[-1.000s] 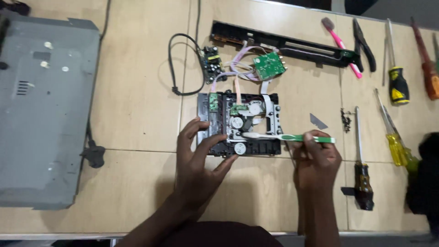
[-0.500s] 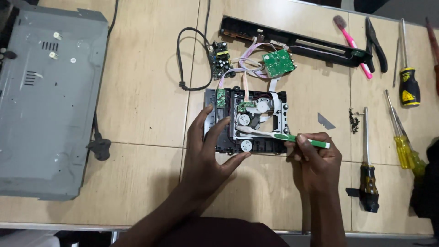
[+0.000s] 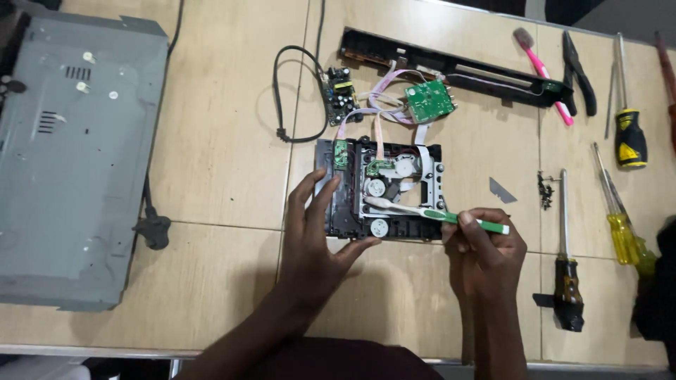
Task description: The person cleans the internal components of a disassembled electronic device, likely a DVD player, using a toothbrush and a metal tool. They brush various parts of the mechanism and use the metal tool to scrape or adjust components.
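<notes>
Near edge: my left hand (image 3: pixel 317 243) is spread open, holding nothing, fingers laid on the left part of the disc drive (image 3: pixel 380 186) and thumb hooked under its near edge, bracing it. My right hand (image 3: pixel 486 250) is closed round the green handle of a toothbrush (image 3: pixel 429 212), pinching it near the tail end.

Change over the last second: the brush head has crept from the near-middle of the drive up and to the left, and now sits just beside the round white hub on the metal plate. The left hand has kept its brace. I read this as short scrubbing strokes working across the mechanism, with the drive held steady.

Toothbrush axis: long axis runs nearly left to right, slightly tilted, bristle end pointing left and a little far, handle end pointing right and near. The head rests on the drive; whether the bristles press down I cannot tell.

The drive lies flat on the table (image 3: pixel 225 183), centre, long side left to right.

Further out: a green circuit board (image 3: pixel 429 100) joined by ribbon cables, a smaller power board (image 3: pixel 339 90), a long black front panel (image 3: pixel 451 65). Far right: pink toothbrush (image 3: pixel 542 67), pliers (image 3: pixel 579 67), screwdrivers (image 3: pixel 623 229). Left: grey metal case (image 3: pixel 74 162).
</notes>
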